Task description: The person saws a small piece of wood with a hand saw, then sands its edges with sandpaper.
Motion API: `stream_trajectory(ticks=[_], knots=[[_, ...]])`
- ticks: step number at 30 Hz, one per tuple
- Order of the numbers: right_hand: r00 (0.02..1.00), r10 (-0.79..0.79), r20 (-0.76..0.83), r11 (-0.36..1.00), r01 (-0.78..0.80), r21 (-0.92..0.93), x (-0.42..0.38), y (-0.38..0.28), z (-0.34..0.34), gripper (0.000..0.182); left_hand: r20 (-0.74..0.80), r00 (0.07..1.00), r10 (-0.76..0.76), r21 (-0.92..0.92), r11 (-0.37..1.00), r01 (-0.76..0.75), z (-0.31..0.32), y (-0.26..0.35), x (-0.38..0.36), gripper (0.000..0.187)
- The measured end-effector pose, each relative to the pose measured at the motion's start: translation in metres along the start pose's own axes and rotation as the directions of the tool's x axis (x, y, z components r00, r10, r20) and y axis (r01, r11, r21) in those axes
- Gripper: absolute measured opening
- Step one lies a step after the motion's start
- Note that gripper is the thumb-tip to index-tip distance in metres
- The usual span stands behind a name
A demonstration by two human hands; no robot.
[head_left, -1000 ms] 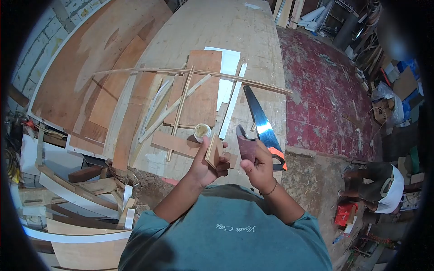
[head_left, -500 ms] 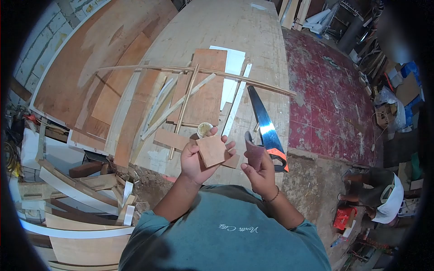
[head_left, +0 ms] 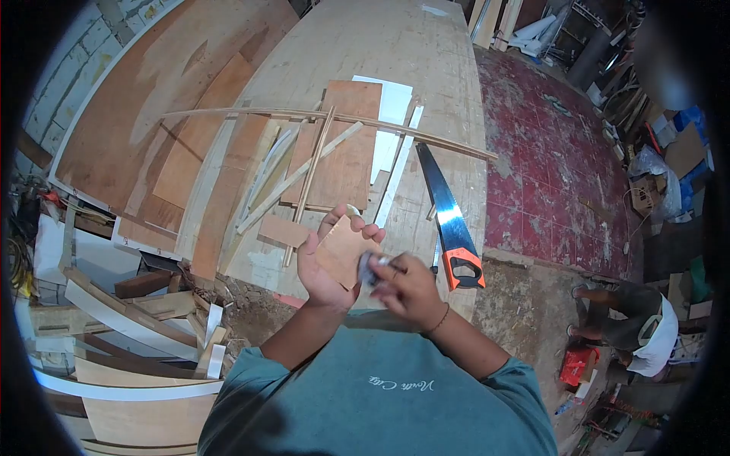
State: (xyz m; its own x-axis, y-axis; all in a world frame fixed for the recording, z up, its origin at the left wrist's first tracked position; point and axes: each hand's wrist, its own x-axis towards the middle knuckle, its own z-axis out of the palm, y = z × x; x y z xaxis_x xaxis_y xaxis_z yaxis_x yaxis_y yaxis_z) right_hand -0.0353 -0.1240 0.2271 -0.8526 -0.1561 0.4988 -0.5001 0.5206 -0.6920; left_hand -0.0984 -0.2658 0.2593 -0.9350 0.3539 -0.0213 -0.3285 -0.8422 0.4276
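My left hand [head_left: 321, 273] is wrapped round a small square piece of plywood [head_left: 344, 254], its face turned up towards me. Pinched in my right hand [head_left: 411, 290] is a folded piece of sandpaper [head_left: 368, 269], pressed to the right edge of the plywood; fingers and paper are blurred by motion. Just right of my right hand lies a handsaw [head_left: 441, 205] with an orange and black handle. A thin wooden offcut [head_left: 283, 230] rests on the table left of my left hand. The cup behind my left fingers is almost wholly hidden.
On the plywood-topped table [head_left: 449, 99] lie a brown board [head_left: 351, 114], a white sheet [head_left: 391, 106] and several thin wood strips [head_left: 323, 163]. Curved wooden frames [head_left: 129, 323] stand at the lower left. Another person [head_left: 646, 327] crouches at the right beside a red box [head_left: 579, 366].
My right hand has moved left, bringing the sandpaper onto the plywood's edge. My left hand has tilted the plywood and shifted slightly left, now covering most of the cup.
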Motion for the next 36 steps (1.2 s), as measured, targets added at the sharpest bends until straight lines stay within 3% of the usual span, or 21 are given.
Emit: stream_trajectory(ticks=[2, 4, 6, 8, 9, 10, 12, 13, 15, 16, 19, 22, 24, 25, 26, 28, 30, 31, 32, 34, 36], knots=[[0.994, 0.073, -0.076, 0.997, -0.074, -0.001, -0.003, 0.009, 0.005, 0.049, -0.002, 0.999, 0.052, 0.048, 0.998, -0.051, -0.001, -0.001, 0.003, 0.054], [0.993, -0.114, -0.033, 0.991, 0.116, 0.063, -0.005, 0.006, 0.013, 0.044, 0.001, 0.999, 0.047, -0.016, 0.999, -0.047, -0.004, -0.002, 0.006, 0.057], [0.986, -0.155, 0.066, 0.985, 0.148, 0.089, -0.002, -0.006, 0.011, 0.040, 0.009, 0.999, 0.040, -0.078, 0.996, -0.040, -0.007, -0.002, 0.007, 0.059], [0.973, -0.228, 0.038, 0.972, 0.229, -0.053, 0.003, 0.003, -0.001, 0.029, 0.052, 0.999, -0.005, -0.100, 0.995, 0.011, -0.008, 0.001, 0.009, 0.059], [0.997, -0.011, -0.073, 0.999, 0.007, -0.049, 0.008, 0.010, 0.000, 0.015, 0.056, 0.998, -0.006, -0.103, 0.995, 0.012, -0.007, 0.002, 0.008, 0.059], [0.960, 0.227, -0.162, 0.973, -0.230, -0.003, 0.010, 0.014, -0.008, 0.014, 0.056, 0.998, -0.008, -0.097, 0.995, 0.013, -0.005, 0.003, 0.007, 0.060], [0.936, 0.180, -0.304, 0.984, -0.174, 0.047, 0.007, 0.020, -0.014, 0.041, 0.057, 0.998, -0.004, -0.090, 0.996, 0.009, -0.001, 0.005, 0.008, 0.061], [0.937, 0.180, -0.301, 0.984, -0.173, 0.049, 0.004, 0.019, -0.016, 0.041, 0.055, 0.997, -0.056, -0.074, 0.995, 0.060, 0.000, 0.005, 0.008, 0.063], [0.966, -0.106, -0.236, 0.989, 0.127, 0.074, 0.001, 0.007, -0.022, 0.046, 0.047, 0.992, -0.113, -0.056, 0.992, 0.116, -0.002, 0.006, 0.008, 0.066], [0.966, -0.104, -0.237, 0.990, 0.125, 0.073, 0.000, 0.002, -0.024, 0.046, 0.075, 0.979, -0.189, -0.116, 0.974, 0.196, -0.007, 0.006, 0.010, 0.067], [0.982, -0.050, 0.179, 0.984, 0.079, -0.159, -0.003, -0.015, -0.029, 0.041, 0.151, 0.952, -0.267, -0.174, 0.940, 0.292, -0.026, -0.005, 0.018, 0.065], [0.982, -0.188, 0.035, 0.955, 0.191, -0.226, -0.004, -0.021, -0.012, 0.039, 0.196, 0.930, -0.310, -0.195, 0.918, 0.346, -0.030, -0.011, 0.022, 0.057], [0.978, -0.209, 0.014, 0.945, 0.206, -0.253, -0.001, -0.021, -0.011, 0.039, 0.196, 0.818, -0.541, -0.220, 0.788, 0.575, -0.030, -0.015, 0.024, 0.054], [0.975, -0.224, 0.000, 0.924, 0.212, -0.319, 0.000, -0.017, -0.011, 0.039, 0.045, 0.796, -0.604, -0.105, 0.789, 0.605, -0.028, -0.017, 0.020, 0.050], [0.970, -0.241, -0.015, 0.897, 0.217, -0.385, 0.002, -0.012, -0.012, 0.040, 0.003, 0.726, -0.687, -0.053, 0.725, 0.686, -0.033, -0.017, 0.022, 0.048], [0.982, -0.175, -0.070, 0.896, 0.130, -0.424, 0.007, 0.000, -0.017, 0.041, -0.075, 0.723, -0.687, -0.076, 0.726, 0.683, -0.009, -0.012, 0.006, 0.046], [0.992, -0.083, -0.091, 0.860, 0.025, -0.510, 0.012, 0.000, -0.025, 0.041, -0.032, 0.745, -0.666, 0.038, 0.744, 0.667, -0.019, -0.016, 0.008, 0.044], [0.976, -0.203, -0.075, 0.878, 0.148, -0.455, 0.001, 0.005, -0.012, 0.042, -0.060, 0.685, -0.726, 0.014, 0.686, 0.728, -0.022, -0.017, 0.009, 0.043], [0.948, -0.305, 0.092, 0.888, 0.318, -0.332, 0.000, -0.004, -0.015, 0.041, -0.087, 0.621, -0.779, -0.012, 0.624, 0.782, -0.021, -0.016, 0.010, 0.042], [0.887, -0.453, 0.092, 0.832, 0.457, -0.316, -0.014, 0.002, -0.001, 0.039, -0.039, 0.605, -0.796, -0.018, 0.606, 0.796, -0.031, -0.018, 0.014, 0.041], [0.910, -0.408, 0.077, 0.793, 0.395, -0.464, -0.003, 0.019, -0.016, 0.037, -0.036, 0.583, -0.812, 0.045, 0.581, 0.812, -0.035, -0.020, 0.013, 0.040]])
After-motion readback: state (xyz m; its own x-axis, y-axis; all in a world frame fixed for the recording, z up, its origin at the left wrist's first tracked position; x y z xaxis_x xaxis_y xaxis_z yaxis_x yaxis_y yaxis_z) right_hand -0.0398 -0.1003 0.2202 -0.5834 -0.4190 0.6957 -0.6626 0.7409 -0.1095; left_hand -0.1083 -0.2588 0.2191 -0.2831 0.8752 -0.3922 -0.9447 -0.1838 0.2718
